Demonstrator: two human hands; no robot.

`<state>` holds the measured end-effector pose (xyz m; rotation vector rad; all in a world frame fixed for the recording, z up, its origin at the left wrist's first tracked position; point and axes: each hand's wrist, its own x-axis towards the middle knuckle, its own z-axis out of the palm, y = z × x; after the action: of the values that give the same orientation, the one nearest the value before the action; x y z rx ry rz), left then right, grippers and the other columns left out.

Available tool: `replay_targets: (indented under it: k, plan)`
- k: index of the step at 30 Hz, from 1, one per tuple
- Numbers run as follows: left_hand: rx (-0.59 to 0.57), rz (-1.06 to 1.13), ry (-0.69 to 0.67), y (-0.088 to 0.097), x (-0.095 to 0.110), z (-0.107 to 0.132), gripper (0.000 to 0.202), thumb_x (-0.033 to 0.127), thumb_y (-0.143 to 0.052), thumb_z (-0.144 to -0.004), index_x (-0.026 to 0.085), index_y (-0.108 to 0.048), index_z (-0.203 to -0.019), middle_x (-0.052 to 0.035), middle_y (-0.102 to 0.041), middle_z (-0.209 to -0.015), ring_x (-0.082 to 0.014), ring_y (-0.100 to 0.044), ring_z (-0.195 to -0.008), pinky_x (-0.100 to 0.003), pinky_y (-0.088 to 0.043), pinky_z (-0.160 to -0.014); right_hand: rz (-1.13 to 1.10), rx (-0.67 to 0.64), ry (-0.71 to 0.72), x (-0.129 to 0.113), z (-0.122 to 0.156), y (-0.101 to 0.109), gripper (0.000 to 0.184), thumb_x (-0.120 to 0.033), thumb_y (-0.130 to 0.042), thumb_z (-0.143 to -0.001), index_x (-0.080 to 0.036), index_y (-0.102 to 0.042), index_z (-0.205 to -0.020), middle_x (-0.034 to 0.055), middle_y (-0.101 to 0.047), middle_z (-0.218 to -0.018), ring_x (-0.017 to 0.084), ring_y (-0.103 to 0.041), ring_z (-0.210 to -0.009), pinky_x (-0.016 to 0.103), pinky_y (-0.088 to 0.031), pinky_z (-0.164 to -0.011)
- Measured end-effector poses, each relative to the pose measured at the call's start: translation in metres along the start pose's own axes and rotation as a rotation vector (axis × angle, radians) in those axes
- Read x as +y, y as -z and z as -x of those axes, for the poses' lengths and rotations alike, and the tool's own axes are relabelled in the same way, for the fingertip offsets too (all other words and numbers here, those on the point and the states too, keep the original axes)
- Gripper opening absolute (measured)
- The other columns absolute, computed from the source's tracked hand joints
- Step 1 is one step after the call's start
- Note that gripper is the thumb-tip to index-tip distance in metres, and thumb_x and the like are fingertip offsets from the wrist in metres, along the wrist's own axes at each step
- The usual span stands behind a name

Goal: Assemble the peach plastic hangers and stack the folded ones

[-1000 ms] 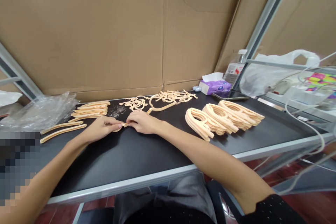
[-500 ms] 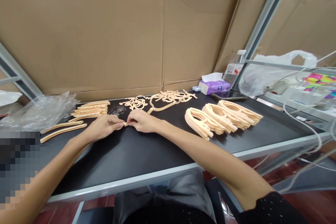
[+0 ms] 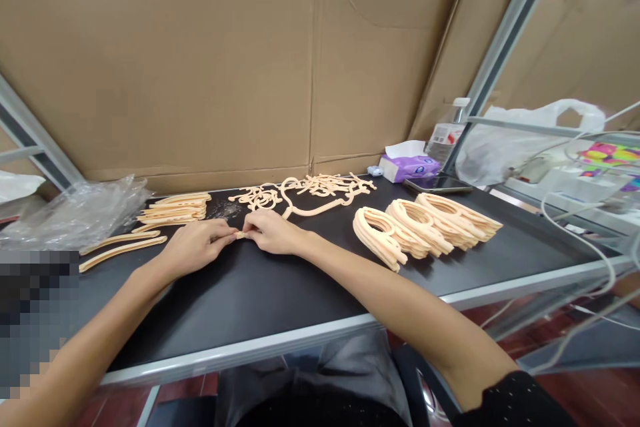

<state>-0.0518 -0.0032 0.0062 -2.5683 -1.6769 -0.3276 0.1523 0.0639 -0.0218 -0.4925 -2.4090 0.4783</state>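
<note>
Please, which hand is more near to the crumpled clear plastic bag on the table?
Left. The left hand is to the right of the crumpled clear plastic bag on the table. The right hand is farther from the bag, on the other side of the left hand.

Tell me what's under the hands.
The black tabletop lies under the left hand and right hand. A small peach-coloured strip is pinched between them; the part inside the fingers is covered, as is the tabletop directly beneath the hands.
</note>
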Motion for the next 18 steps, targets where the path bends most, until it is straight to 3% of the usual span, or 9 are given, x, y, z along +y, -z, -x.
replay_targets:
  k: [6, 11, 14, 18]
  plan:
    - [0.045, -0.076, -0.023, -0.003, 0.006, 0.005, 0.048, 0.049, -0.035, -0.098, 0.026, -0.076, -0.106, -0.0036, -0.073, -0.098, -0.0225, -0.068, -0.086, -0.029, -0.043, -0.069, -0.008, -0.002, -0.011, -0.002, 0.0, 0.001, 0.014, -0.007, -0.058, -0.088, -0.016, -0.057, -0.077, 0.0032, -0.06, -0.081, 0.016, -0.054, -0.082, 0.028, -0.042, -0.079]
    - [0.124, -0.115, 0.062, -0.005, 0.014, 0.007, 0.047, 0.056, -0.039, -0.096, 0.03, -0.077, -0.102, -0.0023, -0.075, -0.099, -0.0235, -0.069, -0.086, -0.028, -0.042, -0.065, 0.007, 0.022, 0.037, -0.004, 0.004, 0.002, 0.014, -0.008, -0.055, -0.09, -0.017, -0.056, -0.079, 0.0051, -0.06, -0.085, 0.018, -0.054, -0.088, 0.031, -0.042, -0.082]
    - [0.133, -0.081, 0.095, -0.008, 0.014, 0.006, 0.045, 0.054, -0.039, -0.097, 0.032, -0.075, -0.11, -0.002, -0.076, -0.103, -0.0251, -0.069, -0.09, -0.029, -0.043, -0.066, 0.033, 0.026, 0.071, -0.004, 0.005, 0.001, 0.015, -0.008, -0.054, -0.091, -0.017, -0.055, -0.08, 0.0056, -0.061, -0.085, 0.018, -0.053, -0.089, 0.031, -0.043, -0.084]
    - [0.154, -0.041, 0.13, -0.009, 0.011, 0.003, 0.043, 0.053, -0.041, -0.095, 0.032, -0.077, -0.104, -0.0015, -0.077, -0.104, -0.0254, -0.069, -0.092, -0.03, -0.043, -0.068, 0.078, 0.033, 0.083, -0.005, 0.004, 0.001, 0.013, -0.009, -0.054, -0.092, -0.017, -0.057, -0.082, 0.0058, -0.062, -0.087, 0.018, -0.053, -0.089, 0.032, -0.043, -0.086]
